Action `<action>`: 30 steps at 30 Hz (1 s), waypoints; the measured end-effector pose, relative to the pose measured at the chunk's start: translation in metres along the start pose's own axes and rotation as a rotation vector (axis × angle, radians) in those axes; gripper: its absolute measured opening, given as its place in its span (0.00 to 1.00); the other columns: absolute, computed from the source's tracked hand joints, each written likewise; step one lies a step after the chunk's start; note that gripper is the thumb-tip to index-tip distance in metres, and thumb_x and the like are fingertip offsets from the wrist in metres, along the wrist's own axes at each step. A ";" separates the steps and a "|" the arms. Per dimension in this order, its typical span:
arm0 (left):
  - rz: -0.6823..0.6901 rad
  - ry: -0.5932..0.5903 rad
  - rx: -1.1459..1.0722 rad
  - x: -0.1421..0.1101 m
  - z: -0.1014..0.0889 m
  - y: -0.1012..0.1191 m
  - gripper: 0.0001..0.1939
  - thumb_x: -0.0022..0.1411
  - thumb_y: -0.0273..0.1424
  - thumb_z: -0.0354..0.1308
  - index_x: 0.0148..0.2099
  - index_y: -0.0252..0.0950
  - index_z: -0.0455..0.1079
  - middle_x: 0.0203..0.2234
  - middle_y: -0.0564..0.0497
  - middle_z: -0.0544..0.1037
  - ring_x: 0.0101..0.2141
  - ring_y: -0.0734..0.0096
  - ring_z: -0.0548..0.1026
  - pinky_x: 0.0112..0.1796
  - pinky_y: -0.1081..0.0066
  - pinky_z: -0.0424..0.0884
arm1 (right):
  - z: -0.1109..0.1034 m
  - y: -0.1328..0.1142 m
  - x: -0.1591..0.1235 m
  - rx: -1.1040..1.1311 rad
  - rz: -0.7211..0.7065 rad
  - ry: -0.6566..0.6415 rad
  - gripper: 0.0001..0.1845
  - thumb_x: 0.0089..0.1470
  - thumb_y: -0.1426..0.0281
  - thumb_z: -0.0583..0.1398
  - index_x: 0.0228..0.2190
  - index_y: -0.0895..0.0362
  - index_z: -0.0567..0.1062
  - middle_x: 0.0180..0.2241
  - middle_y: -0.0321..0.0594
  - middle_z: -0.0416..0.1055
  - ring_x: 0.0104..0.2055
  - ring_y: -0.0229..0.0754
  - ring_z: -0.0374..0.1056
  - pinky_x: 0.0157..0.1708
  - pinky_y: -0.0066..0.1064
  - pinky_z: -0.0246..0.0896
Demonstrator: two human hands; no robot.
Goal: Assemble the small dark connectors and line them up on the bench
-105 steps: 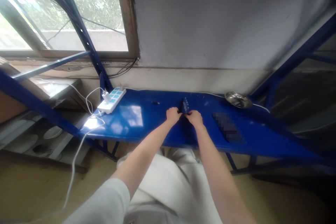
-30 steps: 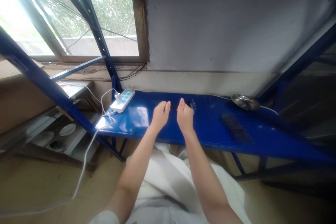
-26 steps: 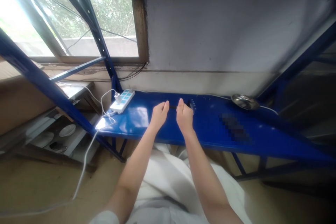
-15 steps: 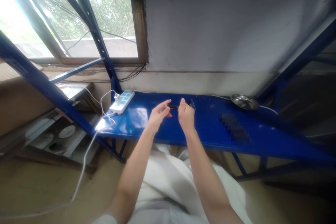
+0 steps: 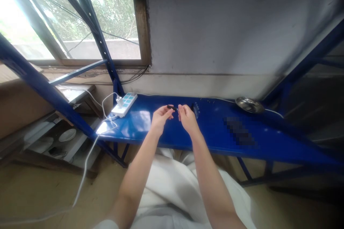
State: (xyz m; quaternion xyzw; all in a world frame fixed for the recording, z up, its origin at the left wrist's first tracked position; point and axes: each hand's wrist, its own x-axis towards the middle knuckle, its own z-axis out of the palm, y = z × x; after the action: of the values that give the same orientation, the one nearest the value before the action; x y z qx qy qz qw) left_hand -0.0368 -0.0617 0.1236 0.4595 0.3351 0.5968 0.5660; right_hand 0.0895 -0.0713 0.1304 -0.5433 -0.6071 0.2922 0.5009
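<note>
My left hand (image 5: 160,117) is closed on a short, thin black pen-like rod (image 5: 172,107), held above the blue table (image 5: 172,134). The rod lies nearly level, its right end slightly lower. Fingers of my right hand (image 5: 188,117) are pinched together at that right end, where a small pale or shiny bit shows; what exactly they grip is too small to make out. Just beyond my right hand, a cluster of small clear bluish pieces (image 5: 196,110) lies on the tabletop, partly hidden by the hand.
A white power strip (image 5: 124,105) with a plug and trailing white cable stands at the table's left end. To the right are a shiny metal dish (image 5: 249,104) and a blurred-out dark object (image 5: 239,131). Blue rack posts (image 5: 98,35) rise beside the window.
My right hand has shifted slightly left and turned, its thumb lowered from pointing up. More of the black rod now shows over my left fingers, tilted down to the right.
</note>
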 end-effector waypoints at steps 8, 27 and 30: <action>0.040 0.064 0.023 0.003 0.000 0.005 0.15 0.45 0.34 0.65 0.36 0.32 0.72 0.25 0.53 0.73 0.21 0.82 0.66 0.26 0.76 0.63 | -0.002 0.008 0.002 0.208 -0.020 -0.085 0.19 0.48 0.51 0.56 0.27 0.55 0.65 0.18 0.29 0.62 0.20 0.33 0.59 0.23 0.26 0.56; 0.173 0.094 0.287 0.040 0.039 0.012 0.13 0.47 0.35 0.62 0.34 0.33 0.69 0.28 0.52 0.72 0.20 0.83 0.65 0.23 0.78 0.63 | -0.025 0.016 0.029 -0.138 -0.090 0.279 0.14 0.46 0.61 0.59 0.30 0.60 0.76 0.28 0.42 0.73 0.30 0.40 0.66 0.33 0.32 0.62; 0.146 -0.003 0.444 0.052 0.046 -0.013 0.11 0.49 0.35 0.61 0.32 0.32 0.71 0.26 0.50 0.73 0.22 0.79 0.68 0.26 0.76 0.65 | -0.036 0.025 0.032 -0.144 -0.037 0.313 0.13 0.45 0.63 0.59 0.31 0.60 0.76 0.30 0.43 0.74 0.31 0.41 0.68 0.35 0.32 0.63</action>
State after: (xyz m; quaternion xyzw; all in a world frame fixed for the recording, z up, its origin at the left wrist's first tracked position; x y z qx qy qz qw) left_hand 0.0140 -0.0142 0.1366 0.5966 0.4231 0.5473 0.4068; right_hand 0.1350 -0.0418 0.1290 -0.6054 -0.5508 0.1507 0.5544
